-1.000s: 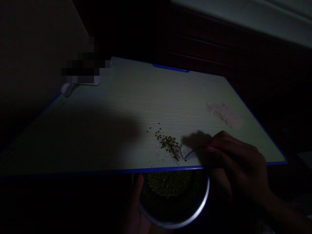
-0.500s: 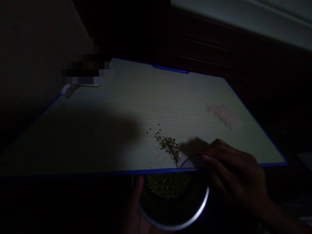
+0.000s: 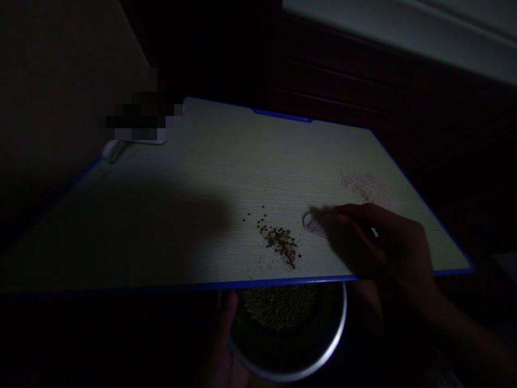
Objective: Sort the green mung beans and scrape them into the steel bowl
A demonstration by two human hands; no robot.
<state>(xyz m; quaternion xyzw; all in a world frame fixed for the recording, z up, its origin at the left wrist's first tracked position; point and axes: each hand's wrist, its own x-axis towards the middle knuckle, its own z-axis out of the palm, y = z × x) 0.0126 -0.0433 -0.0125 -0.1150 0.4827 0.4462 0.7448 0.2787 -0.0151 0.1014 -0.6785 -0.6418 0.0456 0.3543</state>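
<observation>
My right hand (image 3: 391, 248) pinches a thin, see-through flat piece with a curved edge (image 3: 314, 222), its exact kind unclear in the dim light. It is just above or on the pale board (image 3: 242, 151), to the right of a small heap of dark green beans (image 3: 280, 242) mixed with pale grains. Below the board's near edge, my left hand (image 3: 228, 347) grips the left side of a metal bowl (image 3: 333, 347). Inside the bowl lie many green beans (image 3: 278, 307). The far part of the bowl is hidden under the board.
A pile of pale, rice-like grains (image 3: 365, 186) lies on the board's right side. Blue trim (image 3: 283, 115) edges the board. At the far left a white object (image 3: 111, 151) rests by a blurred patch. A pale ledge (image 3: 404, 37) runs along the upper right.
My right hand has moved up and away from the board's near edge with the see-through piece. The left hand and bowl have stayed put.
</observation>
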